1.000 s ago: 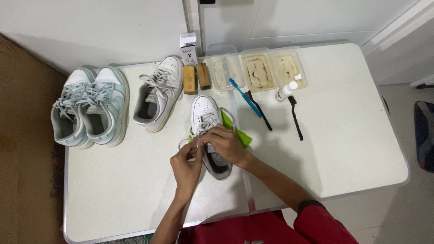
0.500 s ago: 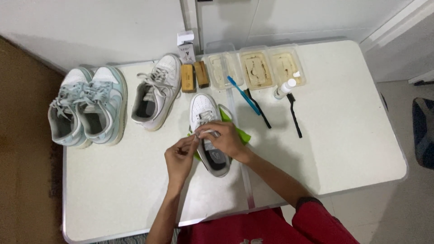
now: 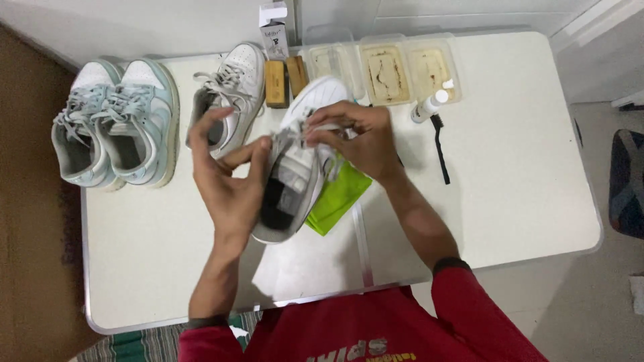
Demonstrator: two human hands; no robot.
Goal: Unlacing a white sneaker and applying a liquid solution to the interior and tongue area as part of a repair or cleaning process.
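A white and grey sneaker point(image 3: 295, 174) is lifted off the white table point(image 3: 503, 194), toe pointing away from me. My left hand point(image 3: 228, 181) grips its left side near the collar. My right hand point(image 3: 359, 137) pinches the tongue and lace area at the top of the shoe. A bright green cloth point(image 3: 339, 198) lies on the table under the shoe, partly hidden by it. The shoe's lower side and most of the laces are covered by my fingers.
A matching white sneaker point(image 3: 231, 90) lies at the back left, beside a pale blue pair point(image 3: 117, 124). Two wooden brushes point(image 3: 283, 72), a small box point(image 3: 273, 23), three clear trays point(image 3: 386, 64), a small white bottle point(image 3: 429, 106) and a black brush point(image 3: 439, 144) sit along the back.
The sneaker has been raised from the table toward me. My left hand moved from the laces to gripping its side; my right hand stays on the tongue.
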